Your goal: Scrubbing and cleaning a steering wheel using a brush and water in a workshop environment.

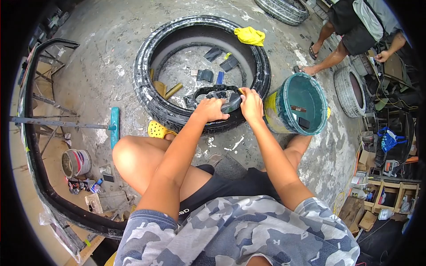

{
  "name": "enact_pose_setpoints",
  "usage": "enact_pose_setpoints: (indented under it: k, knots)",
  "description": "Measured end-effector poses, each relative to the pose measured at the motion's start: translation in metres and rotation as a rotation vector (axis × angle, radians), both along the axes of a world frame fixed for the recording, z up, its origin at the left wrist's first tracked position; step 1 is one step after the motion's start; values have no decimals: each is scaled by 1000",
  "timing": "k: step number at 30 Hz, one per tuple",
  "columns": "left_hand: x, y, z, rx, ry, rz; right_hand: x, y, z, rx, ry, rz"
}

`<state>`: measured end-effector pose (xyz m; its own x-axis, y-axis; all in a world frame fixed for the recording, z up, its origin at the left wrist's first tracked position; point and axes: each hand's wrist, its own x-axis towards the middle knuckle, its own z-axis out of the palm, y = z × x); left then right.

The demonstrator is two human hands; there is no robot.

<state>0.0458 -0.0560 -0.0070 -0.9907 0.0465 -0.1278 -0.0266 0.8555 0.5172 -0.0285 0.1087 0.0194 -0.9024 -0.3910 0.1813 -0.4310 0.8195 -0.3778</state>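
Observation:
A large black tyre or ring-shaped part (141, 83), wet and streaked with white, lies on the floor before me. On its near rim rests a smaller curved black plastic part (233, 105). My left hand (210, 109) lies on the left side of this part, thumb apart from the fingers; whether it grips is not clear. My right hand (250, 103) pinches a small yellowish piece (241, 91) at the part's right end. A yellow cloth (250, 36) hangs over the far right rim. Inside the ring are several dark sheets (229, 63) and brownish-gold pieces (173, 90).
A green bucket (289, 99) holding water stands right of the ring. A teal squeegee or broom head (114, 127) is at the left, near a paint pail (76, 163). More tyres (349, 91) and another person (359, 30) are at the right.

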Motion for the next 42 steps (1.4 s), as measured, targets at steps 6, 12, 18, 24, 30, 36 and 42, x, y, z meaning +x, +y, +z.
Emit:
enact_pose_setpoints:
  k: [6,12,18,24,30,36,42]
  knots:
    - [15,0,-4,-112,65,123,4,2,3,-36,-8,-10]
    - [13,-4,-8,-96,-49,137,71,3,-2,-166,169,123]
    - [9,-2,-15,-104,7,121,46,5,1,-75,95,18]
    - [7,-2,2,-95,-30,102,26,4,10,-63,68,-24]
    - [13,-6,-10,-116,-2,127,69,-1,5,-124,206,184]
    - [9,-4,-8,-104,-57,97,61,-4,8,-51,146,83]
    - [6,4,-3,-108,5,96,17,5,20,143,88,77]
